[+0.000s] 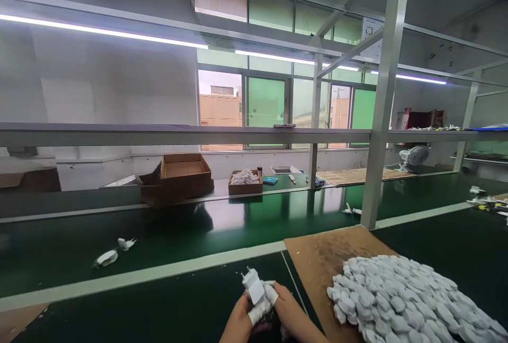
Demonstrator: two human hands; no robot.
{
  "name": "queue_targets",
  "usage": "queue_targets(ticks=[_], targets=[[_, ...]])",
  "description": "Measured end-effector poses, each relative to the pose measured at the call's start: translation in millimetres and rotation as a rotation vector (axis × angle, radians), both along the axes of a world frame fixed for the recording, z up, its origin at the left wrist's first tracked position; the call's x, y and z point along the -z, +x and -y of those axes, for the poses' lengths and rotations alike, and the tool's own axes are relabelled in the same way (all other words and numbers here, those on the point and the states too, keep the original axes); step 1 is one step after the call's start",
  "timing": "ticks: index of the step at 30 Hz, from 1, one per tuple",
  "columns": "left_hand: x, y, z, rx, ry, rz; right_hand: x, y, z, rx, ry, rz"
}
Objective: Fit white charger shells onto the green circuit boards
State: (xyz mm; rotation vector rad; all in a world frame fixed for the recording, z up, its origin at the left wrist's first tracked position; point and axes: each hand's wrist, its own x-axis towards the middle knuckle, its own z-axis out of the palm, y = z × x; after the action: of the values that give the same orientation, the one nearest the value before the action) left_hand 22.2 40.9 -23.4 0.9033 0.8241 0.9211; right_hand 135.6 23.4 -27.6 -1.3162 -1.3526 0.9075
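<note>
Both hands meet at the bottom edge of the head view, over the dark green bench. My left hand [238, 324] and my right hand [291, 314] are both closed around a small white plug adapter [254, 286], whose prongs point up and to the left. White tape wraps the fingertips of both hands. Just to the right, a large heap of white plug parts [400, 300] lies on a brown cardboard sheet [317, 253].
A green conveyor belt [178, 232] runs across, with loose white plug parts [113, 253] on it. Brown cardboard boxes [178, 176] and a box of white parts [245, 180] stand on the far side. A grey metal post [379, 136] rises at right. A fan [413, 156] stands far right.
</note>
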Motion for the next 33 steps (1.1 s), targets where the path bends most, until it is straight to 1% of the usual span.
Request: queue_targets(ticks=[4, 10, 13, 17, 19, 23, 25, 27, 30, 33], targets=[[-1.0, -1, 0, 0.013, -0.043, 0.057, -0.2, 1, -2, -0.012, 0.012, -0.016], [9.1, 1, -12, 0.035, -0.102, 0.058, 4.1, -6, -2, -0.085, -0.038, -0.03], [8.9, 0, -11, 0.023, -0.084, 0.075, 3.9, -8, 2, -0.098, -0.042, -0.003], [4.9, -2, -6, -0.014, -0.046, 0.096, -3.6, -3, 9, -0.146, 0.01, 0.052], [5.7, -1, -6, -0.011, -0.027, 0.084, -3.7, 0, 10, -0.162, 0.015, 0.045], [15.0, 2, -14, 0.028, 0.047, -0.016, 10.8, 0, -2, -0.128, -0.072, -0.054], [20.1, 3, -18, 0.042, 0.075, -0.08, 19.3, -1, -9, -0.106, -0.085, -0.064], [22.6, 4, -19, 0.051, 0.087, -0.124, 23.8, -2, -13, -0.092, -0.088, -0.056], [19.7, 3, -16, 0.063, 0.096, -0.141, 22.2, -2, -14, -0.079, -0.086, -0.051], [11.6, 1, -11, 0.064, 0.083, -0.109, 16.5, -1, -12, -0.079, -0.076, -0.061]])
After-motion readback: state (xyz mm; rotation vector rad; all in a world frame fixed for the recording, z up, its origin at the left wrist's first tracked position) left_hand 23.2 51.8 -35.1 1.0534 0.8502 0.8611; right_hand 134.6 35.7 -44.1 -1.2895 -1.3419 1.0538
